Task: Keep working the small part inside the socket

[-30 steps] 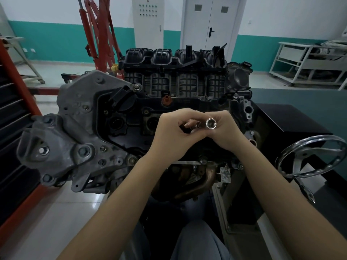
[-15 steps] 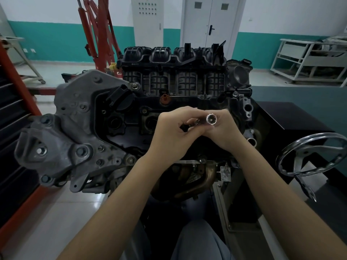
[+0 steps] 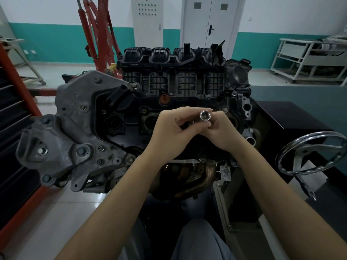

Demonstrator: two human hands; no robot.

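Note:
A car engine (image 3: 116, 132) stands on a stand in front of me, its black valve cover and intake manifold (image 3: 172, 72) facing up. Both my hands meet above the valve cover. My right hand (image 3: 223, 132) pinches a shiny chrome socket (image 3: 205, 115), whose open end faces the camera. My left hand (image 3: 169, 134) curls its fingers round the dark tool piece joined to the socket's back end; most of that piece is hidden by the fingers.
A chrome handwheel (image 3: 311, 152) sticks out from the dark stand at the right. A red engine hoist (image 3: 97, 30) stands behind the engine at the left, with red shelving (image 3: 16, 117) at the far left. A white rack (image 3: 308, 59) sits at the back right.
The hands and socket stay together above the valve cover; the socket has shifted slightly up and to the right in the fingers.

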